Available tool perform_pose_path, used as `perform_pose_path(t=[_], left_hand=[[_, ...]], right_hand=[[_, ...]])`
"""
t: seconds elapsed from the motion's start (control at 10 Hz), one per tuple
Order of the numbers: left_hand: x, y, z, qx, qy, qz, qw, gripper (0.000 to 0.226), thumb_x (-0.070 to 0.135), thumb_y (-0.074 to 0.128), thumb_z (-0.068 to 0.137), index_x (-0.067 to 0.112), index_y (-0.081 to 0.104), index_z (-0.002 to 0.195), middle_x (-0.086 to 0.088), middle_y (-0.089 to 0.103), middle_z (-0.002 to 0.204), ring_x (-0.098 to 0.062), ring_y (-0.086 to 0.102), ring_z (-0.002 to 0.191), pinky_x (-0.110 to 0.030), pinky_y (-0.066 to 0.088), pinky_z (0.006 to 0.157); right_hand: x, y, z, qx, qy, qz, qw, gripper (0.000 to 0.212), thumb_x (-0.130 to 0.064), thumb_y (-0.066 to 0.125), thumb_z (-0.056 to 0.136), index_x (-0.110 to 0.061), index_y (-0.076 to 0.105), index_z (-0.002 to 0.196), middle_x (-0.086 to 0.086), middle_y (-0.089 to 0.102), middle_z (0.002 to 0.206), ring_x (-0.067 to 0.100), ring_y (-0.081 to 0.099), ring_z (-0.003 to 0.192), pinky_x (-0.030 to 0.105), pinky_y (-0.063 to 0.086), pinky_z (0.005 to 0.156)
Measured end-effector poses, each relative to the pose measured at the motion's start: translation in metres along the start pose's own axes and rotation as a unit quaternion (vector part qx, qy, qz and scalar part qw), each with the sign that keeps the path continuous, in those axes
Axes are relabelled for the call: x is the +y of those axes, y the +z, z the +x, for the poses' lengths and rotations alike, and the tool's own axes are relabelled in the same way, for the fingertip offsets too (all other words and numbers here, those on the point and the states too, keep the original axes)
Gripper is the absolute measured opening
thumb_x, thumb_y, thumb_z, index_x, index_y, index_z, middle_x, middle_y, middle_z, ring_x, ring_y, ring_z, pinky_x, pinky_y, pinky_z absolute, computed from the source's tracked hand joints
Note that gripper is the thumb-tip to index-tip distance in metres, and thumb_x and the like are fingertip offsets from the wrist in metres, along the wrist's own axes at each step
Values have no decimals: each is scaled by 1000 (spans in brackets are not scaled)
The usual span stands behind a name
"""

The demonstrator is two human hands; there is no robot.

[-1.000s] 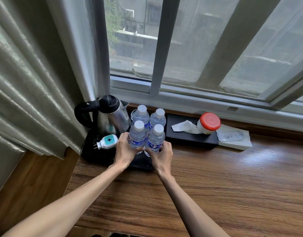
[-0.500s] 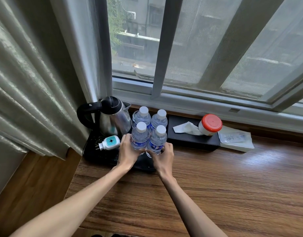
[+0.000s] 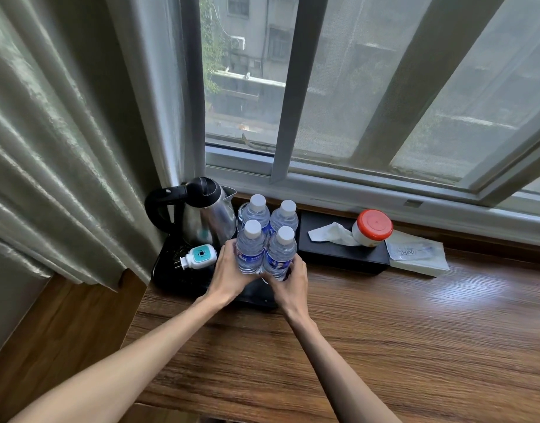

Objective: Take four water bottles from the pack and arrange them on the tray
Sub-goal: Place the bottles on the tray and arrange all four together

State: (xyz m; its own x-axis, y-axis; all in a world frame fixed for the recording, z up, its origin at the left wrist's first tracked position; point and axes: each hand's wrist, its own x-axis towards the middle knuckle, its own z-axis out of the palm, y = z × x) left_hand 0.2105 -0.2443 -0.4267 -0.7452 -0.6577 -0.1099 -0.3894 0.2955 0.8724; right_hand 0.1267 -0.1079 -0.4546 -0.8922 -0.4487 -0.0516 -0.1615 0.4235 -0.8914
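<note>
**Four water bottles, grouped on black tray — final squaring-up**

Item: four clear water bottles with white caps and blue labels, upright in a two-by-two block at centre frame, on the right part of the black tray (image 3: 183, 279). Front-left bottle (image 3: 249, 251) and front-right bottle (image 3: 279, 254) touch; rear-left bottle (image 3: 256, 212) and rear-right bottle (image 3: 284, 217) stand just behind them.

Handling: left hand (image 3: 229, 277) is wrapped round the front-left bottle, fingers closed on its lower body. Right hand (image 3: 290, 282) is closed round the base of the front-right bottle.

Judgement: all four appear placed; what remains looks like aligning the front pair. Done well, this means pressing low on the bodies, sliding rather than lifting, keeping the front pair snug against the rear pair, then letting go gently so nothing tips.

Adjacent: steel electric kettle (image 3: 206, 218) at the tray's left rear, near the bottles; a white plug adaptor (image 3: 198, 257) lying before it. Right of the tray, a black tissue box (image 3: 338, 254) bearing a red-lidded jar (image 3: 373, 228). All on a wooden sill (image 3: 384, 331) beneath the window (image 3: 354, 87); curtain (image 3: 64, 132) at left.
</note>
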Motion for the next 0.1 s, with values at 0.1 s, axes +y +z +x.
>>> perform_pose_path(t=[0.1], left_hand=[[0,-8,-7,-5,-1,-31,999,97,36,95,56,17,41,134,-2,53,134,-14,54,123,-35,47,104]], right_hand=[[-6,-11,-4,-1,4,26,1000,84,-35,88,65,-18,49,139,-1,53,133,12,55,121,31,47,104]])
